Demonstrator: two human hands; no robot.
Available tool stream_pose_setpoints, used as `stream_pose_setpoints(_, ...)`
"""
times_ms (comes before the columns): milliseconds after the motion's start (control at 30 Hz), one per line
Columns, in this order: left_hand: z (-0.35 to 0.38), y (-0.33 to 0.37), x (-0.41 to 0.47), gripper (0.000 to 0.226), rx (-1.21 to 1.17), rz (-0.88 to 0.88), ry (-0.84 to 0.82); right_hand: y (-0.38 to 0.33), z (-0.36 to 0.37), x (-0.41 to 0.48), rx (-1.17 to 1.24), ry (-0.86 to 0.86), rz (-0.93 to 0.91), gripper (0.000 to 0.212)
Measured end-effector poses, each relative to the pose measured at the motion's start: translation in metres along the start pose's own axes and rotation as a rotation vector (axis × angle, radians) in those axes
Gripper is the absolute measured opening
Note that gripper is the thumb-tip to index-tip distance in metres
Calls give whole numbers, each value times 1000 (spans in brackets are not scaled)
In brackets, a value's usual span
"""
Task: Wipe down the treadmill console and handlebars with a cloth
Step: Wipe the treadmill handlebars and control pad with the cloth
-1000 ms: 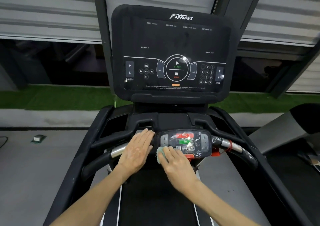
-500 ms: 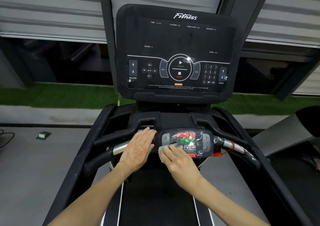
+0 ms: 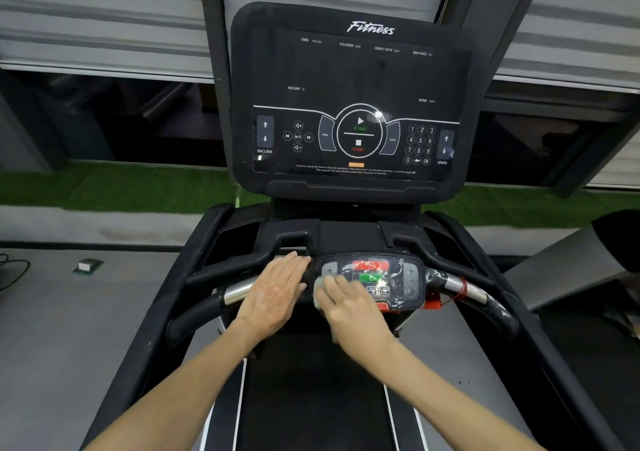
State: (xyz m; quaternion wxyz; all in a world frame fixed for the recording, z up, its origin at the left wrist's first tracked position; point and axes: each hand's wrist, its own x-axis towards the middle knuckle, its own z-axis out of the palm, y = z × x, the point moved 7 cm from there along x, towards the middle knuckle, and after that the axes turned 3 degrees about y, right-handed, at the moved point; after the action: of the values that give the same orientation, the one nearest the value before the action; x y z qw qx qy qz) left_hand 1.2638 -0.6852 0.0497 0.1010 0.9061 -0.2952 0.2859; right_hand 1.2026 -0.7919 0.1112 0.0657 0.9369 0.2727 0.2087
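Sliding a little higher than before, the right hand [image 3: 353, 308] presses a bunched pale-green cloth [image 3: 320, 283] under straight fingers [image 3: 341, 289] onto the left end of the glossy, oval, plastic-wrapped control panel [image 3: 398, 277], whose long axis runs crosswise. Left hand [image 3: 277, 291] lies flat on the black-and-chrome handlebar tube [image 3: 235, 293] beside it.

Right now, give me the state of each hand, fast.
Left hand: open, resting flat on the handlebar.
Right hand: open, straight fingers pressing the cloth against the small button panel.
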Motion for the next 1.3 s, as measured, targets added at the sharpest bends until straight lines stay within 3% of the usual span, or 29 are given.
stream_pose_setpoints(167, 1, -3, 1, 47, -40, -8, -17, 17, -6, 23, -22, 55, 134, 48)
stream_pose_setpoints(400, 4, -2, 0, 48, -17, -17, -47, -8, 8, -22, 81, -26, 2, 53)
stream_pose_setpoints(600, 3, -4, 1, 47, -46, -21, -52, 29, -10, 31, -21, 52, 157, 54)
stream_pose_setpoints(867, 2, -2, 0, 48, -25, -20, -50, -3, 6, -27, 39, 2, -7, 52)
stream_pose_setpoints(1067, 0, -2, 1, 48, -29, -22, -65, 34, -5, 16, -30, 10, 187, 56)
stream_pose_setpoints(1300, 1, -2, 1, 49, -29, -43, -89, 1, 11, -38, 81, -68, 67, 62)
